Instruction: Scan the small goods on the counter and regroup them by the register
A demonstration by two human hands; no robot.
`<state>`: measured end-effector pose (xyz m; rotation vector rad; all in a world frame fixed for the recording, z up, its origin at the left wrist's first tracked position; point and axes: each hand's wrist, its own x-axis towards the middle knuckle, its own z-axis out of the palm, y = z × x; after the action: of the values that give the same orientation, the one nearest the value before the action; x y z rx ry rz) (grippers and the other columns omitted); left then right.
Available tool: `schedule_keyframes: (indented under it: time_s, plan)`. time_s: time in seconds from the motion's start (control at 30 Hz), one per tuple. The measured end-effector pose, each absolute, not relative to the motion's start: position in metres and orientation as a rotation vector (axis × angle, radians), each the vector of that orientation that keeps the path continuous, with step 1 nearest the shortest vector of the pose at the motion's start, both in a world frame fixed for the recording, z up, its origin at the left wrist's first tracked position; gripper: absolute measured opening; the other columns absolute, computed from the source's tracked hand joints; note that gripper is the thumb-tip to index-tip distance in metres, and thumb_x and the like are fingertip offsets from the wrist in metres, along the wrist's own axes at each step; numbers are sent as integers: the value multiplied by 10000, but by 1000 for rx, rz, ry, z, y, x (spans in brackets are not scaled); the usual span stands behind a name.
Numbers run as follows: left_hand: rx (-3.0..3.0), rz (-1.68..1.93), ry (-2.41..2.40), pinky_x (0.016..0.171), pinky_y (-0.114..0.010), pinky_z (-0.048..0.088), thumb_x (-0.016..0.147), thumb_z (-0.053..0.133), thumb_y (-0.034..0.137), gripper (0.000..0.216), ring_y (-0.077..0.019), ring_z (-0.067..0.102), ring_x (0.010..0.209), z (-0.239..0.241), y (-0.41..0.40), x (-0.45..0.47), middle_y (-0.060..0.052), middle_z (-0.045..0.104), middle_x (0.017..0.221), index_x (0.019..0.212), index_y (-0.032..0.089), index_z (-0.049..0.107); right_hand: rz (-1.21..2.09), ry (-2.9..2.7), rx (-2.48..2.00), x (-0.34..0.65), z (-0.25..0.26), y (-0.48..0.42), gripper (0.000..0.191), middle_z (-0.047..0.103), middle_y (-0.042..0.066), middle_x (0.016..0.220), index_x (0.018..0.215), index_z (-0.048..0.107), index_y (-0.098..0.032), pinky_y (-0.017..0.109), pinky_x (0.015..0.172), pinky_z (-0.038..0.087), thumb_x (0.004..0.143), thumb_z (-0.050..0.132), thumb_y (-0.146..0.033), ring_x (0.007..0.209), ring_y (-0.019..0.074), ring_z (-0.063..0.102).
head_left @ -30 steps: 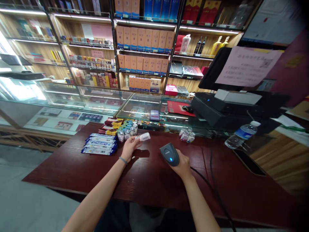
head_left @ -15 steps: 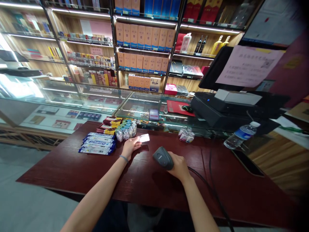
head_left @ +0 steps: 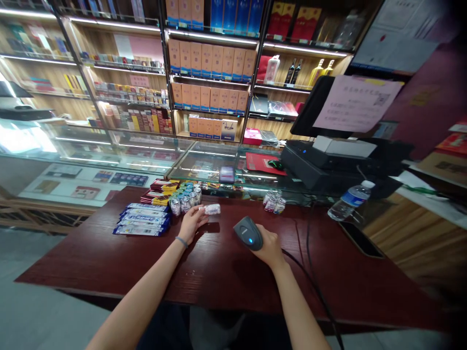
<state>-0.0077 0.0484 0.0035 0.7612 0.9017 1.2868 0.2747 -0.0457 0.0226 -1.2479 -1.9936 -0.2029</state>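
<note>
Pinching a small clear jar (head_left: pixel 212 209) in the left grip (head_left: pixel 190 224) at frame centre, over the red worktop (head_left: pixel 109 257). Clasping a barcode scanner (head_left: pixel 248 233) with the right grip (head_left: pixel 268 245), just to the right.

right hand (head_left: pixel 269 245) tilting the scanner (head_left: pixel 248 233) back up, its blue light showing again after being hidden half a second ago, small clear pack (head_left: pixel 212 209) in left hand (head_left: pixel 191 223) turned, bright flat face gone

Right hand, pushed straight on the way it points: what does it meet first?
Probably the clear pack in the left hand: the right hand and its scanner point that way. Depth is unclear.
</note>
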Motion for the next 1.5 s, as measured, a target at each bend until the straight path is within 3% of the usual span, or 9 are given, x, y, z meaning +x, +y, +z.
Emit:
schedule_keyframes:
  time_s: [0.27, 0.5, 0.57, 0.7, 0.83, 0.97, 1.07, 1.2, 1.5]
  plan:
    - [813, 1257, 687, 914, -322, 518, 770, 746, 261, 496, -148, 638, 974, 32, 45, 16, -43, 668, 1061, 1241, 232, 593, -274, -1860, -1356, 326, 23, -56, 390, 716, 46, 843, 1126, 546, -195, 288, 632, 535, 792, 641, -373, 719, 223, 715]
    - [503, 1149, 556, 723, -362, 576, 859, 615, 220, 281, -155, 655, 805, 48, 49, 63, -39, 674, 1038, 1136, 238, 570, -365, -1758, -1441, 358, 27, -71, 371, 723, 54, 868, 1112, 557, -205, 298, 645, 547, 806, 634, -400, 747, 234, 719]
    - [440, 1059, 516, 639, -324, 571, 892, 578, 278, 172, -150, 653, 738, 48, 49, 77, -48, 680, 989, 1051, 210, 578, -388, -1745, -1442, 362, 28, -73, 373, 724, 53, 871, 1117, 559, -205, 299, 649, 552, 810, 629, -405, 736, 228, 717]
    - [518, 958, 565, 496, -208, 502, 874, 639, 395, 263, -101, 599, 581, 43, 47, 102, -43, 653, 791, 952, 145, 615, -422, -1726, -1441, 369, 27, -75, 389, 723, 46, 839, 1126, 565, -198, 298, 637, 553, 810, 625, -416, 693, 218, 710]
    - [651, 1023, 618, 558, -187, 513, 740, 799, 293, 304, -80, 606, 604, 42, 43, 125, -8, 640, 754, 959, 144, 649, -439, -1701, -1478, 380, 24, -76, 393, 725, 55, 837, 1114, 573, -196, 304, 633, 553, 800, 632, -425, 699, 227, 711]
    - [805, 1000, 631, 547, -183, 466, 662, 852, 352, 509, -77, 599, 604, 49, 42, 148, -8, 666, 765, 1100, 155, 683, -455, -1674, -1494, 393, 23, -80, 383, 726, 62, 842, 1106, 573, -198, 306, 627, 556, 806, 624, -430, 707, 232, 713]
    - [934, 1002, 666, 651, -228, 493, 624, 869, 356, 563, -116, 635, 706, 53, 48, 169, -45, 718, 871, 1120, 150, 699, -485, -1640, -1484, 402, 22, -82, 379, 721, 59, 801, 1095, 577, -194, 311, 618, 558, 809, 619, -439, 677, 236, 709]
    - [1106, 1035, 678, 836, -316, 506, 670, 834, 333, 523, -173, 658, 845, 45, 65, 201, -61, 738, 957, 1143, 160, 695, -498, -1580, -1524, 411, 20, -83, 404, 722, 66, 795, 1112, 579, -187, 327, 632, 565, 803, 621, -443, 683, 248, 711]
    - [1290, 1182, 769, 959, -400, 481, 653, 825, 230, 380, -235, 655, 1019, -7, 100, 250, -67, 714, 995, 982, 207, 637, -490, -1563, -1522, 417, 9, -78, 403, 726, 73, 825, 1141, 580, -193, 340, 644, 576, 784, 624, -375, 686, 248, 709]
